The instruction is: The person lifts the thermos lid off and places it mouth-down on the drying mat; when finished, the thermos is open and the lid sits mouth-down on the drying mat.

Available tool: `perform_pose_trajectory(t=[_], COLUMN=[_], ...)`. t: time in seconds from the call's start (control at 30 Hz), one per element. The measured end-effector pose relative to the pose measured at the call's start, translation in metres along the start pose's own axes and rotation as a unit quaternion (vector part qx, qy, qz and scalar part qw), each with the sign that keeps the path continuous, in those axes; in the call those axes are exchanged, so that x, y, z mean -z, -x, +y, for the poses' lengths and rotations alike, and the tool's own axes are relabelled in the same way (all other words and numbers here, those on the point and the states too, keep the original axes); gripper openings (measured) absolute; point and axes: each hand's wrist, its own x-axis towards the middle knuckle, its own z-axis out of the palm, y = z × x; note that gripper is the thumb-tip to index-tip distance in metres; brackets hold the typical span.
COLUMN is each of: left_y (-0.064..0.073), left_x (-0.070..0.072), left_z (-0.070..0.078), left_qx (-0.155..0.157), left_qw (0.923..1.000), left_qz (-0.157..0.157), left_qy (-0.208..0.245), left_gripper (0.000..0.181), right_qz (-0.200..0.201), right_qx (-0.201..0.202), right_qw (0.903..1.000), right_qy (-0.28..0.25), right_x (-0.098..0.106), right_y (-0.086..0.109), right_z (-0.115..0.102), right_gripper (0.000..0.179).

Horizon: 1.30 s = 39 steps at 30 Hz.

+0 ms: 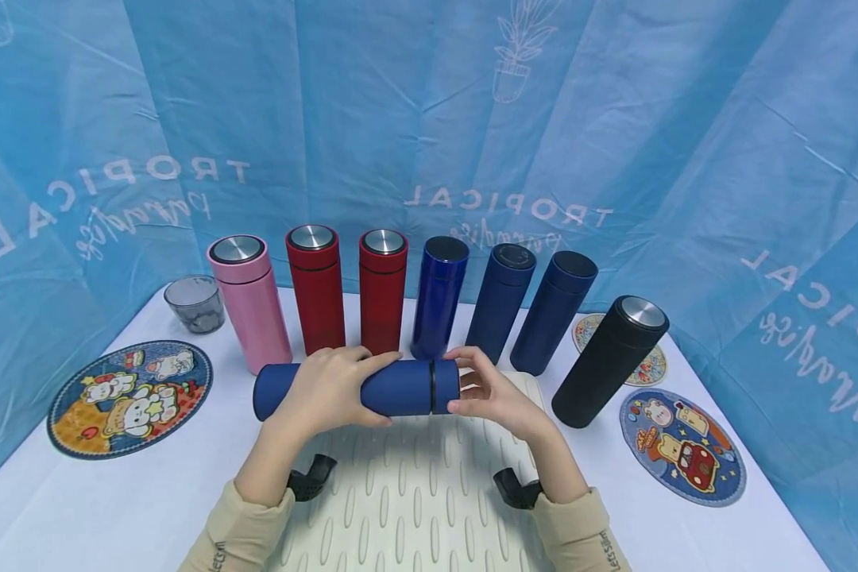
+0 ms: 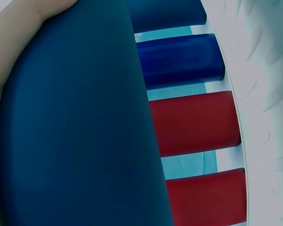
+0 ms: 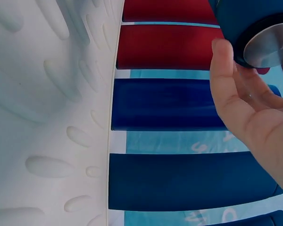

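Note:
A matte dark blue thermos flask is held sideways above the white ribbed mat, its lid end to the right. My left hand grips its body, thumb below and fingers over the top. At the other end, my right hand holds the lid between its thumb and fingers. In the right wrist view the lid's silver top faces the palm, with a gap between them. The flask's blue body fills much of the left wrist view, where most of the left hand is hidden.
Behind stand a pink flask, two red flasks, several blue flasks and a black flask. A glass cup is at the back left. Round cartoon mats lie at both sides. The ribbed mat is in front.

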Motion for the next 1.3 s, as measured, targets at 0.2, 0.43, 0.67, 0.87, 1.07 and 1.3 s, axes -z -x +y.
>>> perform_pose_trajectory(t=[0.2, 0.43, 0.67, 0.87, 1.07, 1.3], left_y=[0.0001, 0.0, 0.0001, -0.0005, -0.0005, 0.0001], left_x=[0.0, 0.0001, -0.0008, -0.002, -0.0031, -0.0022], left_z=[-0.0004, -0.0009, -0.0013, -0.0018, -0.0013, -0.0009], left_qx=[0.001, 0.008, 0.004, -0.002, -0.007, -0.003], left_qw=[1.0, 0.9999, 1.0, 1.0, 1.0, 1.0], left_qz=[0.001, -0.006, -0.003, 0.004, 0.002, 0.002], left_qy=[0.0, 0.001, 0.0, -0.004, -0.002, 0.001], left_gripper=[0.078, 0.079, 0.079, 0.079, 0.079, 0.079], right_qz=[0.008, 0.006, 0.067, 0.085, 0.075, 0.055], right_qx=[0.032, 0.02, -0.068, -0.121, -0.127, -0.103], right_qw=[0.9992, 0.9995, 0.9952, 0.9882, 0.9878, 0.9916], right_qy=[0.023, 0.025, 0.024, 0.041, 0.05, 0.054], right_x=[-0.0018, -0.002, -0.0053, -0.0081, -0.0089, -0.0071], right_y=[-0.0006, -0.0008, -0.0034, -0.0056, -0.0058, -0.0045], right_z=[-0.0003, 0.0, -0.0045, -0.0063, -0.0055, -0.0025], right_gripper=[0.062, 0.067, 0.053, 0.057, 0.054, 0.05])
